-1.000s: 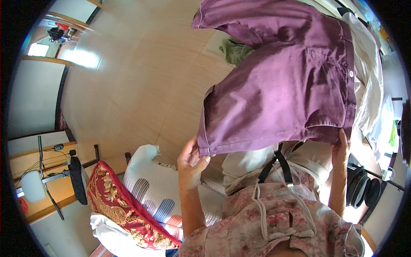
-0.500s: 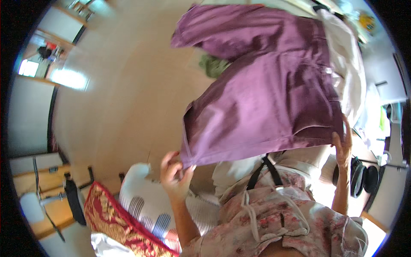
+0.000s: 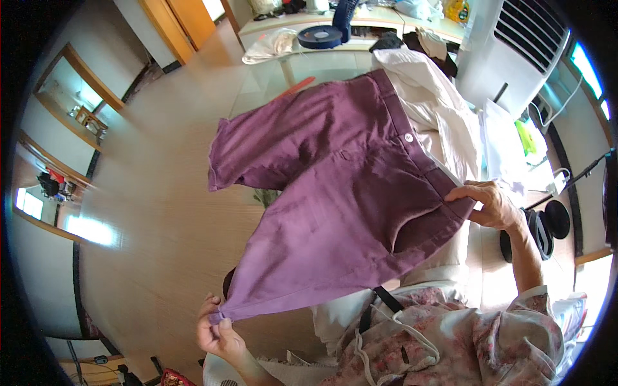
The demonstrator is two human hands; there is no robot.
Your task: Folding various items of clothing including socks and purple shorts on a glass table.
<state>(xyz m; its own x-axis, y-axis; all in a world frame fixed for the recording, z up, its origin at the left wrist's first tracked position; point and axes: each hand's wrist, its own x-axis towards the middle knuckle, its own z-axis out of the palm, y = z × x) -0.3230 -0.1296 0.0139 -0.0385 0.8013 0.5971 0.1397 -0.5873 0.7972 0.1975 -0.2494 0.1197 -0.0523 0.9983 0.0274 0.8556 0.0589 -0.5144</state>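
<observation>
Purple shorts (image 3: 335,186) are stretched out in front of me, with a white button at the waistband and a slanted pocket gaping near the right side. My left hand (image 3: 219,331) pinches the hem corner of the nearer leg, thumb on top. At the waistband end, my right hand (image 3: 486,202) grips the cloth between thumb and fingers. The farther leg spreads away to the upper left, over the edge of a glass-topped table. Cream-white cloth (image 3: 431,103) lies beyond the waistband, partly covered by the shorts.
A glass-topped table (image 3: 257,87) stands ahead, with a red-orange object (image 3: 296,87) on it. Behind are a low cabinet (image 3: 380,22) and a dark blue fan (image 3: 322,36). A white air cooler (image 3: 508,58) stands at the far right. Black round objects (image 3: 557,219) sit beside my right arm.
The view has tilted up, bringing the cabinet and cooler into sight. My left hand has moved left and nearer with the hem; the shorts now hang more slanted, their pocket gaping wider.
</observation>
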